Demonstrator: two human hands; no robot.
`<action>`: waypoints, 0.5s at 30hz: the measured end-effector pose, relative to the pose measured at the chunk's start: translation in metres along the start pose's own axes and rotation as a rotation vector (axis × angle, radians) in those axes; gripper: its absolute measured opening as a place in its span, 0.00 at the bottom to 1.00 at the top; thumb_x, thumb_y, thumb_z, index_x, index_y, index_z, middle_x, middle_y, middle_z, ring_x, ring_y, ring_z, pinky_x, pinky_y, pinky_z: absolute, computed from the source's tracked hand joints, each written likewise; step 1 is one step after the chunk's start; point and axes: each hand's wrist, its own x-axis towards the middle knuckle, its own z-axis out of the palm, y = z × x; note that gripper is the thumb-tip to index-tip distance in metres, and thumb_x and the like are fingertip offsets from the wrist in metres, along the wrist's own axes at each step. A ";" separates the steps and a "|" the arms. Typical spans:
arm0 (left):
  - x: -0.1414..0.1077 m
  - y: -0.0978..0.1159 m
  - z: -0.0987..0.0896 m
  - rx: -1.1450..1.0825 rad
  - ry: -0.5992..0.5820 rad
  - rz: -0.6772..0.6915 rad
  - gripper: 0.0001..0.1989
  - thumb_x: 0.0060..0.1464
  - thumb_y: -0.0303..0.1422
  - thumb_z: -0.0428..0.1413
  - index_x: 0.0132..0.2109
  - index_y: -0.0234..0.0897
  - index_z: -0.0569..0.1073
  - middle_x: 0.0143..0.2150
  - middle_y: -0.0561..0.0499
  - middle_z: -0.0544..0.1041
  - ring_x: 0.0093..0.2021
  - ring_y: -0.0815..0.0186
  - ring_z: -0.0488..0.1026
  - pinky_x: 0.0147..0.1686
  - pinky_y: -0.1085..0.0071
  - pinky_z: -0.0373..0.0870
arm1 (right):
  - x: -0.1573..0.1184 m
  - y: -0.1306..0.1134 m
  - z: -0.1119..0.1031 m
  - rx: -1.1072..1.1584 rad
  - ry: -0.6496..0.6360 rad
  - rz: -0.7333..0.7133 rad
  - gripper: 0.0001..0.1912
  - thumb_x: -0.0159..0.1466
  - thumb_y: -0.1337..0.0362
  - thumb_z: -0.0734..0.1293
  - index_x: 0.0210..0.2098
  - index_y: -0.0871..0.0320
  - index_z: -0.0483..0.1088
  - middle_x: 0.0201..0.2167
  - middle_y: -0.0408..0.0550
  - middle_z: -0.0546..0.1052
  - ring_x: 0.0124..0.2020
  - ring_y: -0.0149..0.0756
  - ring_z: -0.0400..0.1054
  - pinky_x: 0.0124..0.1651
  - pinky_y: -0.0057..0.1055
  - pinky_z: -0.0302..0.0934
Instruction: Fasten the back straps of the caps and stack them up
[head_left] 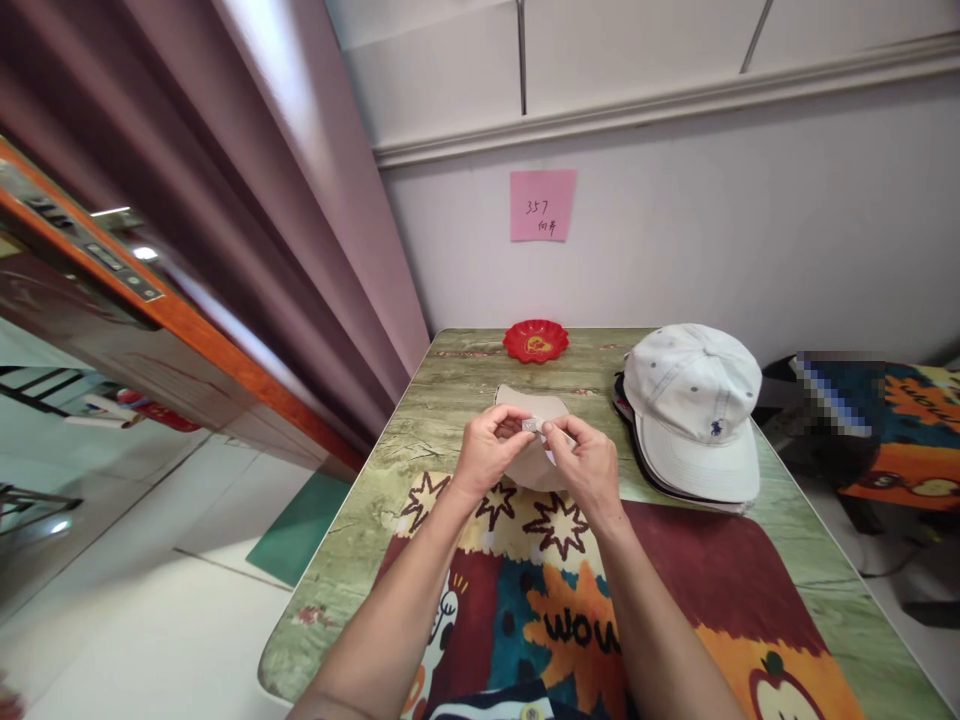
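Note:
A small, pale grey, rectangular piece [531, 426], perhaps a strap buckle, is pinched between my two hands. My left hand [491, 447] grips its left end with thumb and forefinger. On the right end, the thumb and fingertips of my right hand [583, 458] are closed. Just behind and below the fingers lies a beige cap [534, 473], partly covered by both hands. Something white shows beside my right fingers, too small to make out. Whether the piece is attached to the cap cannot be told.
Stacked caps, a white one [694, 385] on top, stand right of my hands. A red scalloped dish [517, 345] sits at the back of the wood-patterned table [330, 600]. A colourful mat [675, 560] lies under my forearms. A pink note [543, 205] hangs on the wall.

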 end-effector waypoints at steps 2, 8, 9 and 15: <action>0.000 0.001 -0.002 0.037 -0.016 0.027 0.11 0.48 0.32 0.66 0.41 0.36 0.80 0.36 0.49 0.80 0.35 0.65 0.76 0.38 0.70 0.74 | 0.001 0.002 -0.001 0.003 -0.020 0.014 0.18 0.64 0.49 0.64 0.27 0.54 0.76 0.21 0.43 0.77 0.19 0.31 0.59 0.28 0.29 0.51; 0.002 0.008 -0.009 0.096 -0.099 0.066 0.10 0.50 0.29 0.63 0.42 0.36 0.80 0.38 0.49 0.81 0.37 0.65 0.77 0.40 0.71 0.74 | 0.004 0.003 -0.007 0.067 -0.133 0.019 0.18 0.63 0.50 0.65 0.26 0.55 0.75 0.21 0.41 0.76 0.18 0.29 0.57 0.27 0.28 0.50; 0.002 0.009 -0.009 0.117 -0.115 0.079 0.10 0.50 0.28 0.63 0.42 0.37 0.80 0.38 0.50 0.81 0.37 0.66 0.77 0.40 0.71 0.74 | 0.004 0.003 -0.009 0.062 -0.148 0.017 0.18 0.63 0.50 0.65 0.25 0.55 0.74 0.20 0.41 0.74 0.18 0.29 0.56 0.27 0.28 0.50; 0.001 0.019 -0.010 0.259 -0.173 0.185 0.08 0.52 0.25 0.60 0.41 0.38 0.79 0.38 0.51 0.80 0.36 0.67 0.75 0.40 0.71 0.72 | 0.004 0.002 -0.011 -0.028 -0.163 -0.051 0.17 0.65 0.51 0.64 0.27 0.54 0.75 0.19 0.40 0.71 0.21 0.31 0.59 0.29 0.28 0.50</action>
